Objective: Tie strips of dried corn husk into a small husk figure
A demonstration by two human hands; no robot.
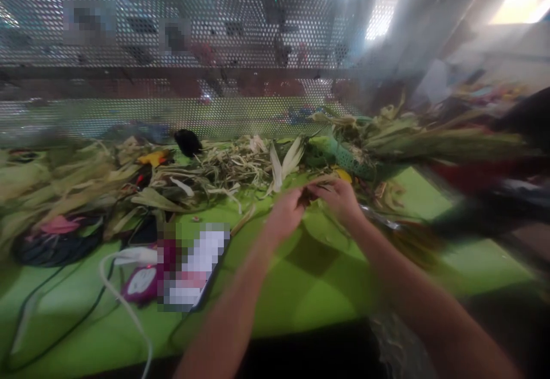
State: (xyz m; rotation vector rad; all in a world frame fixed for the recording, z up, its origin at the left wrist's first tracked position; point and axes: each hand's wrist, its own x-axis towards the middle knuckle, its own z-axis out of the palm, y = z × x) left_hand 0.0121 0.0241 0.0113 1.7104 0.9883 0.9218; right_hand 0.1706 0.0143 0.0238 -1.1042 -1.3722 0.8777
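Head view, motion-blurred. Lower left of the frame: dark cable bundle on the green table, then a white cable running to a purple device. Across mid-frame, a long husk pile, dry, pale green and tan, with a small black object on top at centre left. Behind it, a perforated screen fills the upper frame.

Centre: left hand and right hand meet at the near edge of the pile, fingertips almost touching. Between them is a husk strip, thin, tan-brown and dry-looking, detail lost to blur. It sits right at the fingertips, bridging the two hands just above the table. Both hands are curled in, pinching the strip, left from the strip's left end, right from above it.

Right of the hands: a green mesh item lies among the husks. Far right is too blurred to read.
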